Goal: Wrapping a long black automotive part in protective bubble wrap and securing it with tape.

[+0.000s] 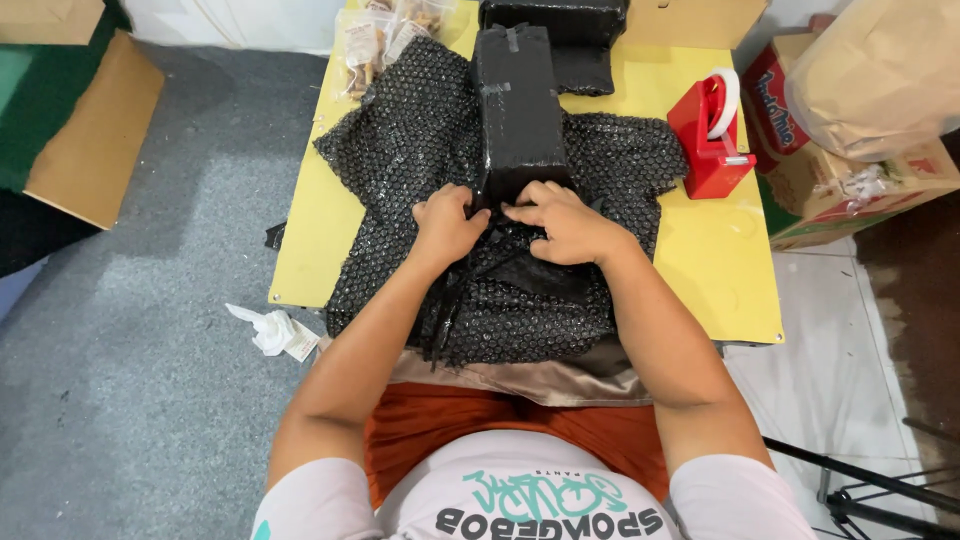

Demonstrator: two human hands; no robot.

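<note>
Fingertips (520,205) hidden against black parcel (518,105)

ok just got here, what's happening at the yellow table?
A person is wrapping a parcel. Both hands, left hand and right hand, press on the near end of a long black-wrapped box lying on a sheet of black bubble wrap spread over the yellow table. The fingers seem to be folding the wrap against the box end. A red tape dispenser stands untouched to the right, and a second black parcel sits at the far edge.
</note>
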